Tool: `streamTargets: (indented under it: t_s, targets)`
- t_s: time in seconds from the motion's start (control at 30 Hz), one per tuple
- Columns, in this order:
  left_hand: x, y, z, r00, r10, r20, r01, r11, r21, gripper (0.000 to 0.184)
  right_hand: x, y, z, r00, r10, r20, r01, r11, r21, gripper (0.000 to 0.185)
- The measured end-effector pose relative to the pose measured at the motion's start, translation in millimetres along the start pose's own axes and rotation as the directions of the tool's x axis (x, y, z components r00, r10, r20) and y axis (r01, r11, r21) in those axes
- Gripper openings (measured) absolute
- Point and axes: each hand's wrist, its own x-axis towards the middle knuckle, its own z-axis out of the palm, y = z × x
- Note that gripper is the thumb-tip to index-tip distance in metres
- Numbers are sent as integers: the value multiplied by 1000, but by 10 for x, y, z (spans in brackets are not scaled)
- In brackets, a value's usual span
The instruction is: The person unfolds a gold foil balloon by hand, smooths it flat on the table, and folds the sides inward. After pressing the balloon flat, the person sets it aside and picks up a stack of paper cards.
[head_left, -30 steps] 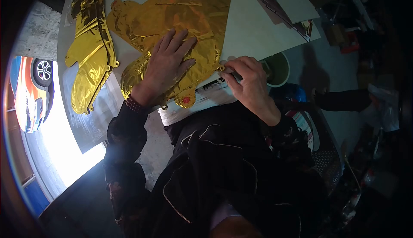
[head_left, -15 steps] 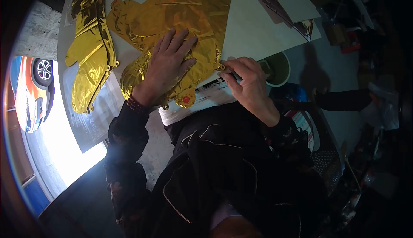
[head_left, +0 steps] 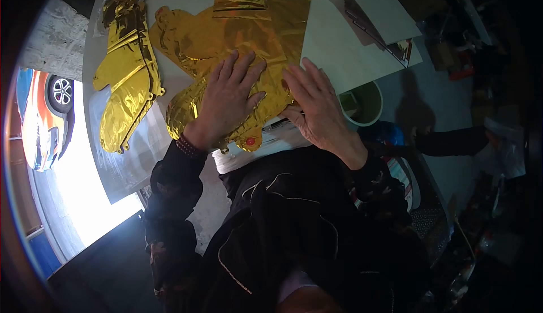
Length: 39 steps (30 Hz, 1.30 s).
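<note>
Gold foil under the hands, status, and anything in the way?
Left hand flat on gold foil, fingers spread. Right hand at its right edge, fingers extended. Second foil piece off to the left, touched by neither hand.

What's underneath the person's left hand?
Crinkled, shiny gold foil shows around the fingers of the left hand; whatever lies directly beneath the palm is covered and cannot be seen.

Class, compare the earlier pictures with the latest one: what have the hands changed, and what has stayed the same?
The right hand has let go of the small edge tab it was pinching, opened, and moved forward, its fingers now extended over the edge of the gold foil. The left hand stays spread on the foil, which lies as before.
</note>
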Motion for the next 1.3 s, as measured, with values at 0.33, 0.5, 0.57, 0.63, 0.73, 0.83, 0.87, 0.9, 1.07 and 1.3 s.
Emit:
streamTargets:
  t_s: [0.33, 0.5, 0.57, 0.63, 0.73, 0.83, 0.87, 0.9, 1.07, 1.3]
  targets:
    - [-11, 38, -49, 999, -10, 38, 10, 1000, 4, 65, 159, 186, -130, 985, 170, 21, -170, 956, 239, 65]
    - [-20, 37, -57, 1000, -7, 26, 7, 1000, -2, 64, 325, 572, -231, 867, 441, 231, -494, 703, 512, 52]
    - [-26, 41, -59, 1000, -15, 22, 15, 1000, 8, 64, 359, 469, -324, 720, 493, 488, -670, 313, 673, 50]
    - [-22, 49, -48, 1000, -19, 14, 19, 1000, 3, 63, 390, 326, -431, 645, 440, 625, -721, 79, 689, 45]
    - [-23, 40, -49, 1000, -20, 1, 20, 1000, -13, 63, 393, 226, -456, 560, 361, 746, -745, -174, 643, 37]
    - [-25, 38, -38, 1000, -19, -10, 19, 1000, -23, 63, 353, 268, -368, 517, 286, 807, -762, -276, 586, 25]
    - [-27, 29, -31, 1000, -20, -13, 19, 1000, -23, 63, 344, 292, -342, 508, 258, 822, -769, -293, 568, 20]
    - [-31, 28, -23, 1000, -20, -16, 20, 1000, -23, 63, 330, 289, -348, 500, 268, 824, -778, -279, 563, 20]
    - [-38, 25, -16, 1000, -24, -17, 23, 999, -41, 63, 100, 171, -502, 444, 344, 827, -805, -253, 537, 23]
    - [-31, 30, -59, 1000, -16, 20, 17, 999, -39, 66, -56, 70, -418, 410, 172, 896, -750, -495, 439, 29]
